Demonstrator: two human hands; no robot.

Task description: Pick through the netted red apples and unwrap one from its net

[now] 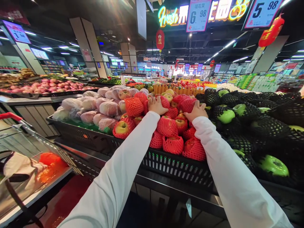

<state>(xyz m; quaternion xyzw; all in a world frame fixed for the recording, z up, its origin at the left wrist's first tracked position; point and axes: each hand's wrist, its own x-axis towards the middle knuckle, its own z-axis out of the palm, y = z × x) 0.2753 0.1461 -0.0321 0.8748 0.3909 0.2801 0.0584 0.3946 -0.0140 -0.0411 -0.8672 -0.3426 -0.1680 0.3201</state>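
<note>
Both my arms, in white sleeves, stretch forward over a heap of apples in red foam nets. My left hand lies on the heap with its fingers spread, touching a red-netted apple beside its thumb. To the right, my right hand rests at the edge of the same heap, fingers apart and thumb pointing left toward a red-netted apple. Neither hand is seen lifting anything; the undersides of the fingers are hidden. The apples sit in a black slotted crate.
Plastic-wrapped pale pink fruit lies left of the heap, green apples in black nets right. A shopping cart with a cloth bag and an orange-red net bag stands at lower left. Price signs hang overhead.
</note>
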